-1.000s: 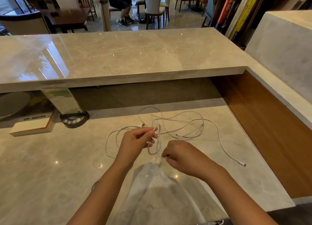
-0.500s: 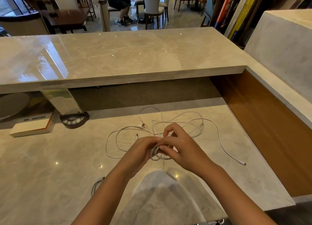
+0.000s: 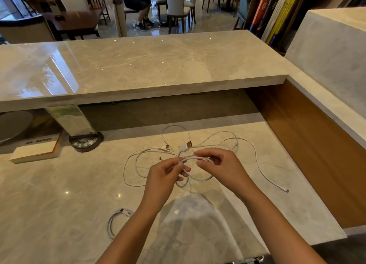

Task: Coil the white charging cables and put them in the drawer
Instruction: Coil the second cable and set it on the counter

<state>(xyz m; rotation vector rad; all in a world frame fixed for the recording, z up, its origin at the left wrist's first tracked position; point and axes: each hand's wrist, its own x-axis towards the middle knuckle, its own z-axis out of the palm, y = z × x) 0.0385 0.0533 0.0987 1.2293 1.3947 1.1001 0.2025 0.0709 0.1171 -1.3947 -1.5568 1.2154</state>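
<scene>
Above the lower marble desk (image 3: 59, 194), my left hand (image 3: 165, 173) pinches a small coil of white charging cable (image 3: 195, 177) at its left side. My right hand (image 3: 219, 165) pinches the same coil's top strand, and the cable's USB plug (image 3: 187, 145) sticks up between my hands. More loose white cables (image 3: 136, 164) lie tangled on the desk behind my hands, one end (image 3: 284, 189) trailing to the right. A coiled white cable (image 3: 116, 219) lies on the desk beside my left forearm. No drawer is in view.
A raised marble counter (image 3: 138, 65) overhangs the back of the desk. At the back left stand a clear sign holder on a round black base (image 3: 85, 142) and a white box (image 3: 35, 151). A wooden panel (image 3: 316, 154) walls the right side.
My hands met over the cable, then drew slightly apart. The loop I hold has become a small coil, and the USB plug now points up between my hands.
</scene>
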